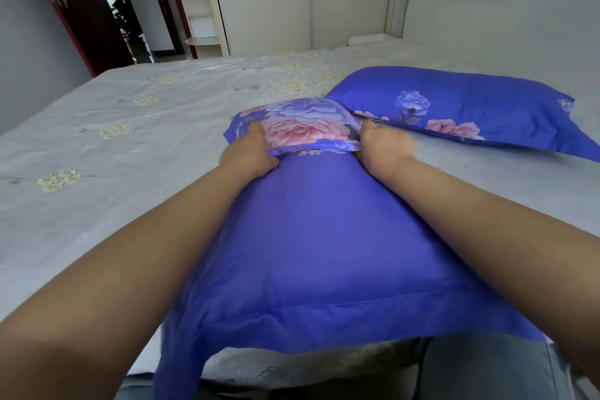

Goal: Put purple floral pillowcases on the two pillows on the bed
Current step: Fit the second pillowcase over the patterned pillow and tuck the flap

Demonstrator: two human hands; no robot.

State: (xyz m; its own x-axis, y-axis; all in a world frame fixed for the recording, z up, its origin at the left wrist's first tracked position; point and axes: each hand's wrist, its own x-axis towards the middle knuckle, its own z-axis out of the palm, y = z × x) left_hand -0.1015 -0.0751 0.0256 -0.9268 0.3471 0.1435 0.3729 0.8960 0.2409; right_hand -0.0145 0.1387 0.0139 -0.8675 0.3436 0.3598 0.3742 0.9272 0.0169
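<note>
The near pillow point(311, 237), lengthways on the bed point(97, 146), is almost cased; the left hand point(250, 156) and right hand point(384, 148) each grip its floral flap point(298, 127). The far pillow point(461, 107) lies finished at right. The next move probably calls for tucking the flap closed.

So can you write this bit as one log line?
step: tucking near pillow flap | left hand: grips flap | right hand: grips flap | far pillow: covered

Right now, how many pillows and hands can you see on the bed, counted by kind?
Pillows in purple floral cases: 2, the near pillow and the far pillow
Hands: 2, the left hand and the right hand, both gripping the near pillow's far end
Total: 4
</note>
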